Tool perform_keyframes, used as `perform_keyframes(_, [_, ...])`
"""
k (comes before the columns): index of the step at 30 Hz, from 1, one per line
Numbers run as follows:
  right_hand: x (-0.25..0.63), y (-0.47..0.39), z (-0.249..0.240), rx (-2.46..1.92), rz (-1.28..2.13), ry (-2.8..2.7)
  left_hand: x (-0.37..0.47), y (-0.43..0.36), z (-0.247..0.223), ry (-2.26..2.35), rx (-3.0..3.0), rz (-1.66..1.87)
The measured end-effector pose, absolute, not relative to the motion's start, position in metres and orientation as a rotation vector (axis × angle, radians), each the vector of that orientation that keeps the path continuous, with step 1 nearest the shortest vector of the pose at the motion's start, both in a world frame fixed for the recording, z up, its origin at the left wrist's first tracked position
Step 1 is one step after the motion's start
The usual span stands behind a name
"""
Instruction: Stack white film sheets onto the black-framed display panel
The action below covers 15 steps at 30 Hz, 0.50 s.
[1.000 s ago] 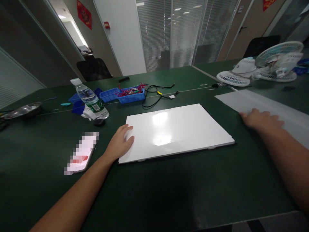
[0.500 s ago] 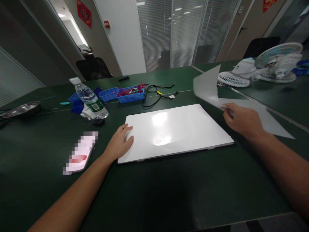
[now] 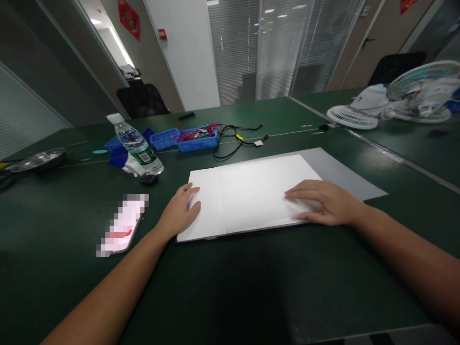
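A flat white rectangular panel with a thin dark edge lies on the table before me. A thin translucent sheet covers most of it, leaving a strip bare at the left. Past the panel's right side the sheet runs onto the table, where it looks grey. My left hand rests on the panel's left edge, thumb and fingers apart. Stretched out over the sheet, my right hand lies towards the panel's right end, holding nothing. Part of the panel's right edge is hidden under that hand.
On the green table are a phone, a water bottle, a black mouse, blue trays with red wires, and a black cable. White fan parts sit at the far right.
The sheet, pinched and curled up at the right before, now lies flat over the panel. My right hand has moved left onto it and opened. My left hand keeps its place.
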State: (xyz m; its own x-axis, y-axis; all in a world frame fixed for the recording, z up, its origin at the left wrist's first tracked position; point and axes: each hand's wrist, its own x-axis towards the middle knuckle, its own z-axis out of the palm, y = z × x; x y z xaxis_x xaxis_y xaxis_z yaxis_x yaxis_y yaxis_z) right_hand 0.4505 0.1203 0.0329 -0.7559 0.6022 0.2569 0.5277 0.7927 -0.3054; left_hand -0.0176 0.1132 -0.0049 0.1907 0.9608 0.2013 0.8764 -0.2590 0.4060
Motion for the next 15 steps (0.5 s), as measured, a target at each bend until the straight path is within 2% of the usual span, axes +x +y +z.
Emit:
perform_keyframes(3, [0.466,0.125,0.033,-1.137,0.354,-2.344,-0.018,0.113,-0.005,1.774,2.254,0.623])
perform_keyframes(7, [0.505,0.147,0.028,-1.873,0.016,-1.964,-0.019,0.113,-0.007,1.772,2.257,0.624])
perform_keyframes(9, [0.527,0.158,0.023,-2.131,-0.031,-1.870,-0.019,0.114,-0.007,1.770,2.265,0.628])
perform_keyframes(15, [0.558,0.169,0.013,-2.395,0.126,-1.734,-0.022,0.116,-0.010,1.762,2.283,0.628])
